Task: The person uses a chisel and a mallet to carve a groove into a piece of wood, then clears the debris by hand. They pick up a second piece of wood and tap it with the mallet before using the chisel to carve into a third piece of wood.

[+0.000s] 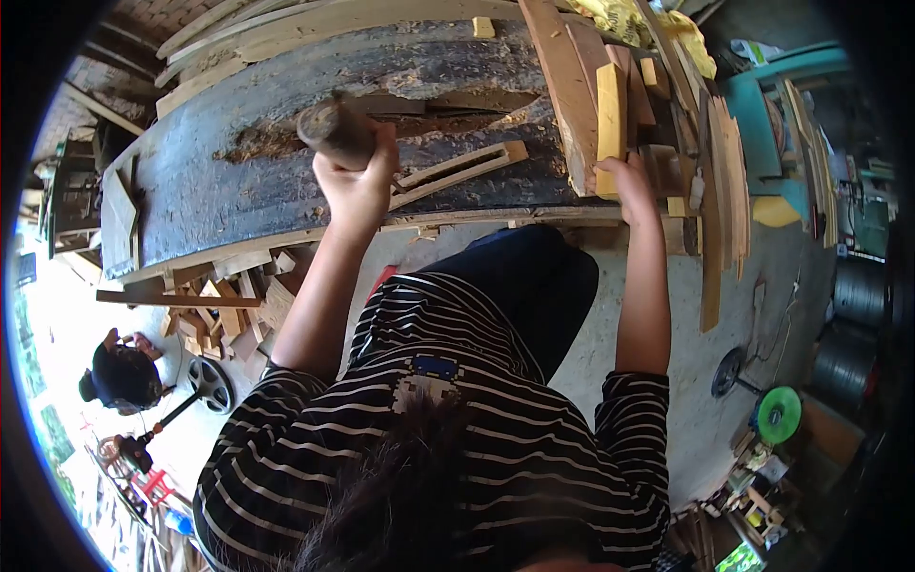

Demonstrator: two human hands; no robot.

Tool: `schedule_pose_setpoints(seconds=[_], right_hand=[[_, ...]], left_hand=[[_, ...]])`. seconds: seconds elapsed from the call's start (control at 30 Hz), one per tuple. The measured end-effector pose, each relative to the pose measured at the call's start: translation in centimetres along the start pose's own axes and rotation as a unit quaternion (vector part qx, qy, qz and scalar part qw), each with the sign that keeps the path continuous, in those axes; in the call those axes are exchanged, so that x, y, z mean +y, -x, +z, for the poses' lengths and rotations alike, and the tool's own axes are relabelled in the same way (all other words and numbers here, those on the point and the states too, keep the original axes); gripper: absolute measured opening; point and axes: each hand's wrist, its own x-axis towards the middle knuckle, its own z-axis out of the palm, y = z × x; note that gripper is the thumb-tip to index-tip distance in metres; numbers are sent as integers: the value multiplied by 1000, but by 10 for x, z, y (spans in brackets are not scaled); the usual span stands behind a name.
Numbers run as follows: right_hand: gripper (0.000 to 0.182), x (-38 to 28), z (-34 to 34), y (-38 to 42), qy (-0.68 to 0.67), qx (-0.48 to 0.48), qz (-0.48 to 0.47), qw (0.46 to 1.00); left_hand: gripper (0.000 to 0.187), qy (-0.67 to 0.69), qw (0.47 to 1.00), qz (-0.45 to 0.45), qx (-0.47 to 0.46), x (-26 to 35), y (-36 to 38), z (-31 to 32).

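Note:
My left hand point(360, 183) is raised above the dark, worn workbench point(219, 181), its fingers wrapped around a wooden mallet point(335, 132). The mallet has a thick round head and is slightly blurred; its handle is mostly hidden by the hand. To the right, my right hand point(629, 187) grips the lower end of a pale yellow wood block point(611, 112) lying beside a long brown board point(562, 91). Between my hands, a narrow wooden piece with a long slot point(467, 173) rests on the bench. A jagged hollow runs through the bench top behind it.
Several boards and strips point(726, 181) are stacked at the bench's right end. A small wood offcut point(484, 28) sits at the far edge. Wood scraps point(214, 310) are heaped on the floor at left. Another person point(124, 377) is at far left. A green disc point(778, 415) stands at lower right.

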Motion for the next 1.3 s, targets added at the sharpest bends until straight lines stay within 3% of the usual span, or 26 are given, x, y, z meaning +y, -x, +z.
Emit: schedule_pose_setpoints(seconds=[0.03,0.13,0.17,0.2,0.27,0.33,0.4,0.53,0.6,0.63,0.7,0.83,1.0,1.03,1.13,1.3], right_hand=[[40,-18,0,22,-148,-61,49,986],[32,-50,9,55,-175,-122,13,977],[36,-61,12,70,-129,-122,-46,983],[36,-78,15,89,-130,-124,-48,983],[44,-122,17,130,-100,-177,-234,951],[47,-157,9,158,-57,-174,-298,937],[46,-182,10,175,-5,-138,-439,888],[48,-196,21,193,6,-122,-503,856],[50,-204,20,195,137,-106,-614,770],[50,-204,16,198,137,-105,-615,769],[52,-201,5,203,297,-130,-557,765],[54,-195,10,208,281,-117,-535,788],[55,-203,26,203,133,-26,-664,736],[56,-202,32,207,134,-59,-643,752],[52,-203,34,218,335,-120,-538,764],[51,-189,45,217,268,-90,-582,763]], left_hand=[[7,3,1000,-10,9,3,0,2],[7,-11,1000,-20,14,-1,0,2],[8,-6,1000,-26,7,0,0,2],[8,-7,1000,-25,9,-1,2,2],[8,-12,1000,10,6,-6,3,4],[9,-18,1000,10,1,-4,4,6],[10,-42,999,2,-5,-3,5,8],[9,-42,999,26,-5,-6,9,9],[13,-54,998,10,-32,-11,10,3],[21,-67,996,-8,-55,-13,11,0],[21,-34,998,-8,-50,-6,13,4],[19,-32,998,-12,-47,-7,11,2],[17,-26,999,-24,-41,-6,9,2],[16,-32,998,-28,-44,-4,10,2],[16,-12,999,3,-33,-13,12,2],[19,20,999,22,-37,-11,13,0]])
